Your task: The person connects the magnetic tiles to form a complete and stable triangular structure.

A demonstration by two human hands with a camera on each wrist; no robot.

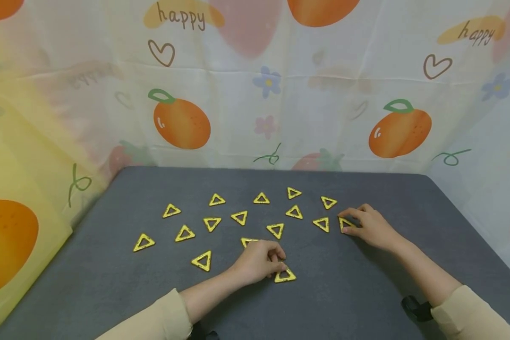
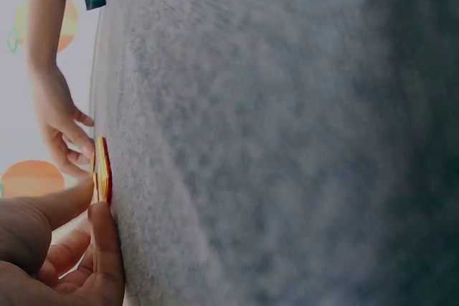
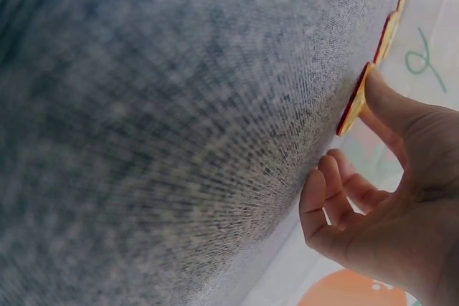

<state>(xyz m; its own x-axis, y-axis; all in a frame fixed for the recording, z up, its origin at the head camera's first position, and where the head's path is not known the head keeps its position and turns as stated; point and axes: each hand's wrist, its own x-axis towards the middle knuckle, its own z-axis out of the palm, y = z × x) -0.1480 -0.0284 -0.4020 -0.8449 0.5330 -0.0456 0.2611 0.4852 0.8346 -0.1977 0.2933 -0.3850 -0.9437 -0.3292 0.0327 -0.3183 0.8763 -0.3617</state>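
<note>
Flat yellow triangle pieces with hollow centres lie spread over the dark grey table [image 1: 323,302]. My left hand [image 1: 258,260] pinches one triangle piece [image 1: 285,277] near the table's middle. Its thumb and index finger hold that piece's corner in the left wrist view, where a red edge shows on the piece [image 2: 105,170]. Another triangle piece [image 1: 247,242] is partly hidden behind the left hand. Farther right, my right hand [image 1: 373,227] has thumb and index finger on either side of a triangle piece [image 1: 343,223]. In the right wrist view its thumb presses that piece [image 3: 353,102].
Several triangle pieces lie left and behind the hands, among them a far-left one [image 1: 143,242], one at the front [image 1: 202,260] and one at the back [image 1: 293,192]. A fruit-printed cloth [image 1: 280,118] hangs behind the table. Dark bands sit near both sleeves.
</note>
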